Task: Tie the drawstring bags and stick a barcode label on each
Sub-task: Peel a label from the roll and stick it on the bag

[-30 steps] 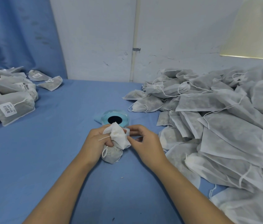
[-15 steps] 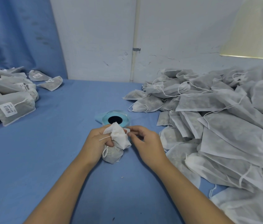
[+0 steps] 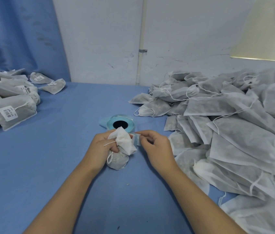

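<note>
The left hand (image 3: 102, 147) is gripping a drawstring bag (image 3: 118, 160) by its gathered neck while the right hand (image 3: 155, 146) is pinching the label strip (image 3: 137, 139) near the roll (image 3: 111, 123).

— What is different from a second ago?
— The right hand (image 3: 157, 147) has drawn slightly toward the right of the frame, off the gathered top of the bag (image 3: 122, 144).
— And between them?
— A gap has opened there. A pale blue strip (image 3: 137, 139) that was only a sliver behind the bag's top now shows plainly in that gap, pinched at the right fingertips (image 3: 142, 133).
</note>
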The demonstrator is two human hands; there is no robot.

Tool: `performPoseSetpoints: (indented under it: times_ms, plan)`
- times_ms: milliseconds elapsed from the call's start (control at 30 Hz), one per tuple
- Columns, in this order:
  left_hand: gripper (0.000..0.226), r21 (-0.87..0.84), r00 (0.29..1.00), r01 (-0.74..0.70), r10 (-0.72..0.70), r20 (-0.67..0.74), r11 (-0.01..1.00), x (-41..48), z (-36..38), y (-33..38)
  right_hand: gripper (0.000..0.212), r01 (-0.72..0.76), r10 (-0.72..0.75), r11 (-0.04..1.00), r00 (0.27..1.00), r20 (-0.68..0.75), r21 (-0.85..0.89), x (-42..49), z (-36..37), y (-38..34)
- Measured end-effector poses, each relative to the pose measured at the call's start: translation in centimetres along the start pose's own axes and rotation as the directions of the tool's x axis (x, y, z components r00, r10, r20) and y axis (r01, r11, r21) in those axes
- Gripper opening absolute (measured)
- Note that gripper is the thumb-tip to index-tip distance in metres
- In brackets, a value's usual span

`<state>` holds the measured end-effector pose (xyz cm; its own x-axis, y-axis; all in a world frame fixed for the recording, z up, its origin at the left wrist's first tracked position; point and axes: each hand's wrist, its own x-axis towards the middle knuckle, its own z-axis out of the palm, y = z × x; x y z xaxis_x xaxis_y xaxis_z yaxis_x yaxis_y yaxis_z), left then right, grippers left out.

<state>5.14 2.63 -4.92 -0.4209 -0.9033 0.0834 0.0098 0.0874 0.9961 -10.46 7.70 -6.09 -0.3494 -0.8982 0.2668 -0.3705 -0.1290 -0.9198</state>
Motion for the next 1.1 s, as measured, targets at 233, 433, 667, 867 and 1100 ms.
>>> performPoseSetpoints:
  times_ms: [233, 433, 667, 867, 1100]
  plan:
    - [0.047, -0.029, 1.0, 0.003, -0.003, 0.002, 1.0, 0.0, 0.0, -0.1, 0.02, 0.004, -0.005, 1.0, 0.988, -0.157, -0.002, 0.1, -0.2, -0.1]
    - [0.033, -0.065, 0.999, -0.035, 0.035, -0.001, 0.997, -0.1, 0.1, -0.3, 0.026, 0.009, 0.022, 0.995, 0.949, -0.313, 0.098, 0.1, -0.5, -0.1]
    - [0.062, -0.268, 0.991, -0.122, 0.131, 0.018, 0.956, -0.2, 0.7, 0.1, 0.017, -0.049, 0.151, 0.939, 0.948, -0.28, 0.341, -0.1, -0.3, -0.6]
    - [0.046, -0.38, 0.993, -0.114, 0.091, -0.078, 0.918, -0.2, 1.7, -0.4, 0.038, 0.029, 0.159, 0.798, 0.953, -0.257, 0.602, -0.5, -0.4, -1.6]
    - [0.02, -0.355, 0.992, -0.081, 0.042, -0.118, 0.931, -0.5, 2.1, -0.5, 0.043, 0.211, -0.185, 0.876, 0.977, -0.102, 0.434, -2.0, 0.6, -1.9]
